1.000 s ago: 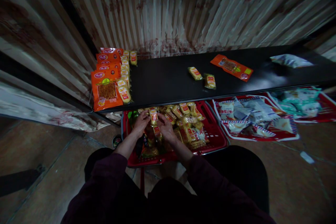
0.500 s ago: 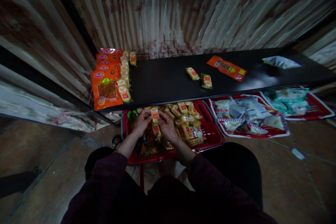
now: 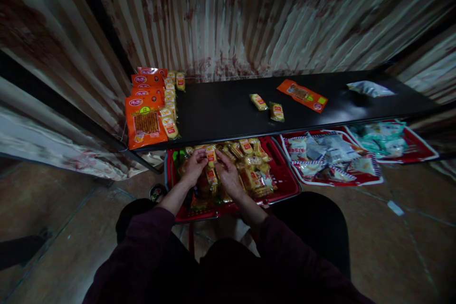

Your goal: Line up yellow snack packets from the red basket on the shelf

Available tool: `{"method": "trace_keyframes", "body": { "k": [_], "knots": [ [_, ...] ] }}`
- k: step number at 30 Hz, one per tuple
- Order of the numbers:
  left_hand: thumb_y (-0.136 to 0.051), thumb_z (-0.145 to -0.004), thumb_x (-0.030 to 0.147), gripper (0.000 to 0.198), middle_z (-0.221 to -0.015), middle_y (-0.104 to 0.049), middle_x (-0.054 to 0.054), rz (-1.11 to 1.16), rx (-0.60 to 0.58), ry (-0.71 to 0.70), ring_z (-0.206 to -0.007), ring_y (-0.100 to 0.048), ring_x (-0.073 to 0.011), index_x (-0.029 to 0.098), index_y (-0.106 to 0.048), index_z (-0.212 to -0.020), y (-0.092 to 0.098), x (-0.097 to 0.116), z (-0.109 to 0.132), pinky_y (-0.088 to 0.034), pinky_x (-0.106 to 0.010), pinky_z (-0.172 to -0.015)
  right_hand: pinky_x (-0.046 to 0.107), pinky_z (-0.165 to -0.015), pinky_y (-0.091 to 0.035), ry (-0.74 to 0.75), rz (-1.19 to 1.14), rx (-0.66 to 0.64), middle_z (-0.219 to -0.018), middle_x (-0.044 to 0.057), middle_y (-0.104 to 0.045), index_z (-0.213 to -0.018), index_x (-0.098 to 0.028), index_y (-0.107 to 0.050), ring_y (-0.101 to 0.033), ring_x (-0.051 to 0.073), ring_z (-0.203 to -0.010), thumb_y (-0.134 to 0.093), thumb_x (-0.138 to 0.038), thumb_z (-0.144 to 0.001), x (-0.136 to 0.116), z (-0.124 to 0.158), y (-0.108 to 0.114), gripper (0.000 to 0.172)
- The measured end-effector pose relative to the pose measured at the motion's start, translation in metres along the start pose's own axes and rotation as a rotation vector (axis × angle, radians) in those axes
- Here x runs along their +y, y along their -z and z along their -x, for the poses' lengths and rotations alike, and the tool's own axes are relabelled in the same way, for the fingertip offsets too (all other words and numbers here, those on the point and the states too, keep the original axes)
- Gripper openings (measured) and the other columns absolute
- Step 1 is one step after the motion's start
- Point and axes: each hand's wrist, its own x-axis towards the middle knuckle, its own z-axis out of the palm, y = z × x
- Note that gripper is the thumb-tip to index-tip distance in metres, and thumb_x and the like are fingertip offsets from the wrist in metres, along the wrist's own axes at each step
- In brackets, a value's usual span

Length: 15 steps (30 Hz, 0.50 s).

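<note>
- step in hand, by my reading: handling one yellow packet (image 3: 211, 156) over the red basket (image 3: 290, 185).
- left hand (image 3: 193, 169): fingertips closed on the packet's left side.
- right hand (image 3: 228, 179): fingertips closed on its right side.
- packet sits between the two hands, label up, just beyond the near edge of the black shelf (image 3: 217, 109), toward the wearer; more packets (image 3: 252, 175) beneath.
- any lift from here, i judge, calls for a light two-sided grip and clearance past that edge.

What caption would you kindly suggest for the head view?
Left hand and right hand hold one yellow snack pack over a red basket, before a black shelf.
</note>
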Motion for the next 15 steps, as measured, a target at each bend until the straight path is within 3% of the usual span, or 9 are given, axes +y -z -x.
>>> {"method": "trace_keyframes", "body": {
  "k": [15],
  "knots": [
    [-0.054, -0.068, 0.005, 0.027, -0.086, -0.062, -0.001, -0.001, 0.058, -0.003, -0.084, -0.059, -0.0119, 0.020, -0.051, -0.090, -0.003, 0.002, 0.003, -0.043, -0.028, -0.084, 0.045, -0.105, -0.038, 0.278, 0.362, -0.018, -0.125, 0.008, -0.060, -0.121, -0.022, -0.060, -0.052, 0.024, -0.119, -0.047, -0.026, -0.083, 0.009, 0.000, -0.002, 0.040]
  ]
}}
